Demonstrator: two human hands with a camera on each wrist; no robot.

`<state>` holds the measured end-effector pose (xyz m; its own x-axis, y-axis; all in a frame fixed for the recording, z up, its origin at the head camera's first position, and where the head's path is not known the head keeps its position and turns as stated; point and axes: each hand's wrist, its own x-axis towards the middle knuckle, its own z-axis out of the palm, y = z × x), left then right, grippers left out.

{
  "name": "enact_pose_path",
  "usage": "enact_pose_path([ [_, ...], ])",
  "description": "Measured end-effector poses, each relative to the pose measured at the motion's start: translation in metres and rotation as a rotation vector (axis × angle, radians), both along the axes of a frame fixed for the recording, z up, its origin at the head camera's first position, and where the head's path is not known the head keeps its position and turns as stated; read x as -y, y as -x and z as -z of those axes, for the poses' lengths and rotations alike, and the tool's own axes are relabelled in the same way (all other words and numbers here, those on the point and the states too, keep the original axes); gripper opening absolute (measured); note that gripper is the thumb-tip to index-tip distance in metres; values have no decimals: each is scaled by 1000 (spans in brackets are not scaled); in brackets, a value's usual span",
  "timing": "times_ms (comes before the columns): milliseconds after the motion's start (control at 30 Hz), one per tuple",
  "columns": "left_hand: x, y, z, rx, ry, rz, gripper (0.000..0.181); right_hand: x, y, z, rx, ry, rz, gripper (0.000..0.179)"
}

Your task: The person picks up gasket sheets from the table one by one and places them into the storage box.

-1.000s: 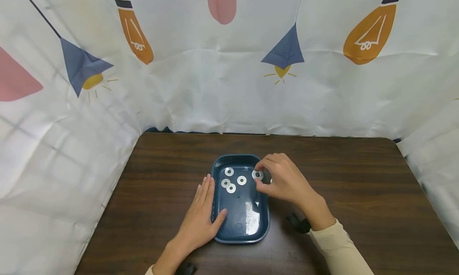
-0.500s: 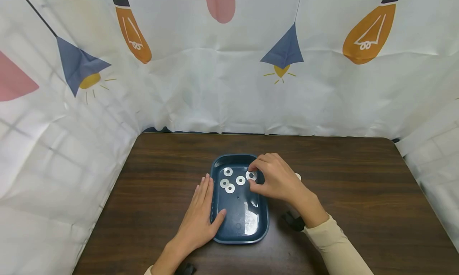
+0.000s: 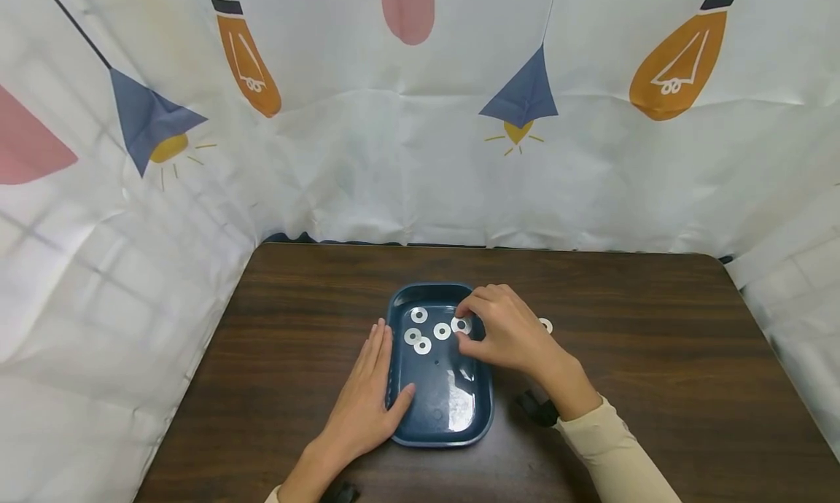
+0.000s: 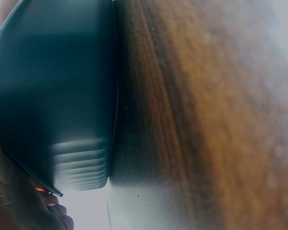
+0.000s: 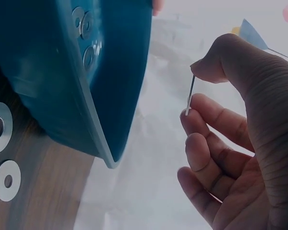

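A blue plastic tray sits on the table, with several flat metal washers lying in its far half. My right hand pinches another washer by its edges above the tray's right side. Thumb and fingertip hold that washer edge-on to the right wrist camera, apart from the tray wall. Along the tray's left side lies my left hand, its fingers straight and its thumb over the rim. The left wrist view shows mostly the tray's outer wall.
On the brown wooden table, a loose washer peeks out behind my right hand. The right wrist view shows two table washers, one nearer the tray. A white printed curtain hangs behind the table.
My right hand has moved slightly left with the pinched washer, further over the tray, and a table washer behind it shows more. My left hand stays in place.
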<state>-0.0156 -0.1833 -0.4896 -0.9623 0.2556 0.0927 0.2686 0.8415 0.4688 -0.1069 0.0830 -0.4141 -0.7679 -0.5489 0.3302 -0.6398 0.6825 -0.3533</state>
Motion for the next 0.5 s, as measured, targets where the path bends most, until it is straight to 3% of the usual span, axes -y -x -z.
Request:
enact_pose_path([
  [500, 0, 0, 0, 1, -11, 14, 100, 12, 8, -9, 21, -55, -49, 25],
])
